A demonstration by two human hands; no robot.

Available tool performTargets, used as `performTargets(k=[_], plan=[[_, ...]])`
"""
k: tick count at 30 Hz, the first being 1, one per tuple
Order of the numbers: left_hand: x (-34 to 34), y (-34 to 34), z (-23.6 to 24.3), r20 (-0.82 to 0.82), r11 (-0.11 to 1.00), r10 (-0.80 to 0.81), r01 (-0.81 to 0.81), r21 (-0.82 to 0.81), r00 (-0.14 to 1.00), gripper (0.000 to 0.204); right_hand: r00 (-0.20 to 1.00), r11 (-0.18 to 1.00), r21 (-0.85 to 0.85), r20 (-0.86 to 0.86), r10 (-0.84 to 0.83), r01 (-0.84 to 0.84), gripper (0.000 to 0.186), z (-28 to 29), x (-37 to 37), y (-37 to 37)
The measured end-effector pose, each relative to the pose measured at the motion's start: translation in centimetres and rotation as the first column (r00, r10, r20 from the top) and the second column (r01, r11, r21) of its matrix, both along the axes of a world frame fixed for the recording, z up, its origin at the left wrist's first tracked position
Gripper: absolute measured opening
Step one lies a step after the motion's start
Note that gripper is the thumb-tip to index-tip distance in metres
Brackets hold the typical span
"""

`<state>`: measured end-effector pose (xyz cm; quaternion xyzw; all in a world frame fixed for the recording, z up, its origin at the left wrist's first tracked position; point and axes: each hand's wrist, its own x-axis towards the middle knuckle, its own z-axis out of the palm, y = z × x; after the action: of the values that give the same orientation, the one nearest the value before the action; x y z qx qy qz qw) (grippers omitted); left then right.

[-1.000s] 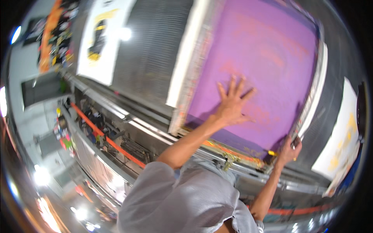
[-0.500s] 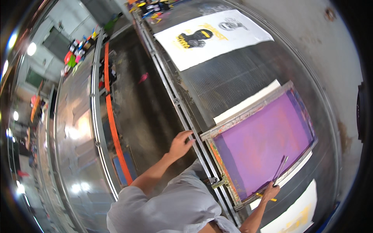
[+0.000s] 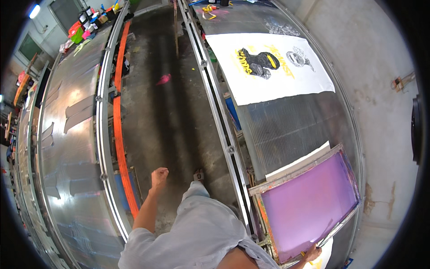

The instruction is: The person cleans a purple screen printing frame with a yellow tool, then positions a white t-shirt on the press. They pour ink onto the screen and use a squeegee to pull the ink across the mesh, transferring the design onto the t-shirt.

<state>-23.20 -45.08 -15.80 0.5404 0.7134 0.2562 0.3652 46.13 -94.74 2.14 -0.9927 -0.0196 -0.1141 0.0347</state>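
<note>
My right hand (image 3: 312, 253) grips a slim metal tool (image 3: 323, 241) with a yellow part, at the near edge of a purple mesh screen in a metal frame (image 3: 309, 201). That screen rests on the dark printing table (image 3: 291, 121), over white sheet material (image 3: 295, 159). Farther along lies a white sheet (image 3: 313, 80) printed with black, yellow and grey designs. My left hand (image 3: 160, 177) hangs in the air over the floor, fingers curled with nothing visible in them.
An aisle (image 3: 165, 116) runs ahead between two long tables. The left table (image 3: 76, 148) has a metal rail (image 3: 104, 134) and an orange strip (image 3: 121, 148); containers (image 3: 85, 27) crowd its far end. A wall (image 3: 376, 134) borders the right.
The view has swung toward the aisle. My left hand has left the screen, passed the rail and now hangs over the floor with fingers curled. My right hand stays at the screen's edge.
</note>
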Motion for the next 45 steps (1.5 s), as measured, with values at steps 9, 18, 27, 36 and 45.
performTargets(k=[9, 18, 27, 36, 45], plan=[[10.9, 25.8, 3.5, 0.242, 0.969, -0.224, 0.190, 0.156, 0.944, 0.024, 0.987, 0.999, -0.041, 0.162, 0.018, -0.012, 0.055, 3.6, -4.5, 10.1], [30.3, 47.7, 10.4, 0.202, 0.787, -0.612, 0.563, 0.252, 0.765, 0.025, 0.996, 0.968, 0.239, 0.056, 0.064, -0.075, 0.037, -2.1, -3.4, 42.8], [39.3, 68.6, 9.0, 0.107, 0.612, -0.790, 0.786, 0.087, 0.603, 0.060, 0.999, 0.912, 0.409, 0.033, 0.014, -0.027, 0.039, -7.6, -10.2, 73.1], [38.1, 79.9, 5.4, -0.059, 0.577, -0.797, 0.787, 0.218, 0.601, 0.053, 0.998, 0.928, 0.368, -0.035, -0.055, 0.064, 0.041, -10.5, -16.5, 82.9], [38.5, 80.0, 7.6, -0.204, 0.547, -0.783, 0.806, 0.225, 0.588, 0.054, 0.994, 0.931, 0.348, -0.057, -0.095, 0.109, 0.046, -11.4, -16.6, 82.3]])
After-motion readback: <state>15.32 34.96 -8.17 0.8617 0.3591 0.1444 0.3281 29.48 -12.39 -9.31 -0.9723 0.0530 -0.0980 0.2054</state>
